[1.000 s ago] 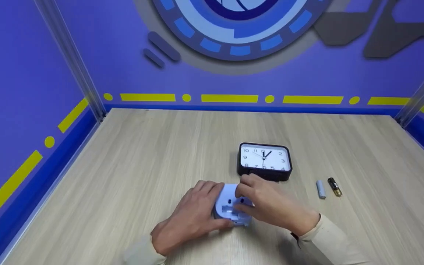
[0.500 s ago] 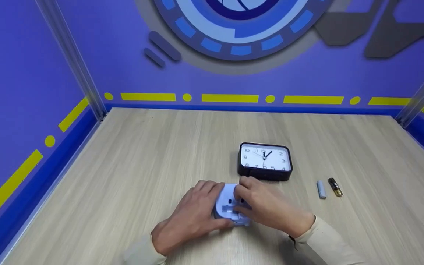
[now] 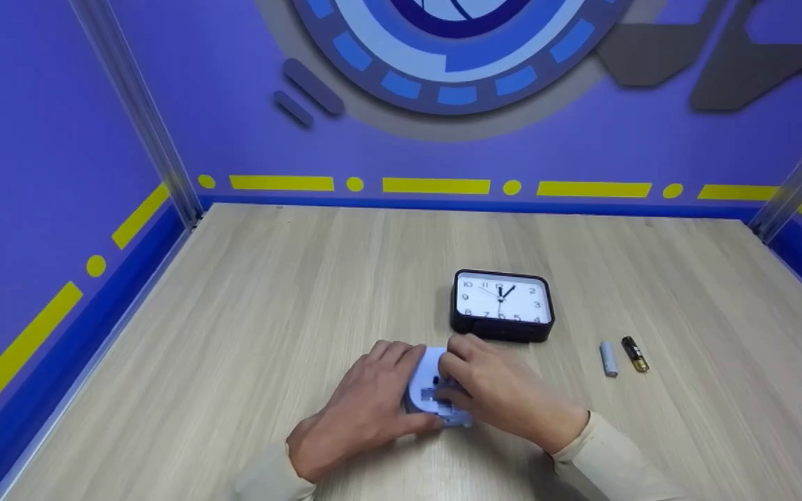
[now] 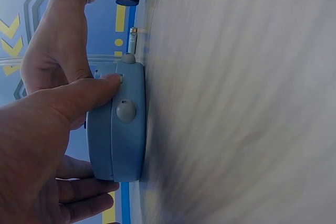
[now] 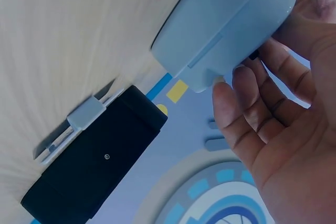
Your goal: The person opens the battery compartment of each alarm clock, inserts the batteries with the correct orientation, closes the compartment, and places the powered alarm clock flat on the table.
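A small light-blue alarm clock [image 3: 427, 370] lies on the table with its back up, showing a dark knob and a battery compartment. My left hand [image 3: 366, 400] grips it from the left; in the left wrist view the thumb presses on its side near a grey foot [image 4: 126, 111]. Over the clock's right part my right hand [image 3: 502, 390] is curled, its thumb at the battery compartment. In the right wrist view its fingertips [image 5: 223, 95] touch the clock's edge. The right hand hides much of the back, so what lies under the thumb cannot be seen.
Just behind the hands a black rectangular clock [image 3: 502, 299] lies face up. To the right are a pale blue battery [image 3: 608, 359] and a black-and-gold battery [image 3: 635, 354]. A pale piece [image 5: 86, 114] shows under the black clock in the right wrist view. Blue walls stand behind and beside the table.
My right hand has shifted slightly left over the light-blue clock and now covers one of its two dark knobs. The left hand and the batteries have stayed in place.
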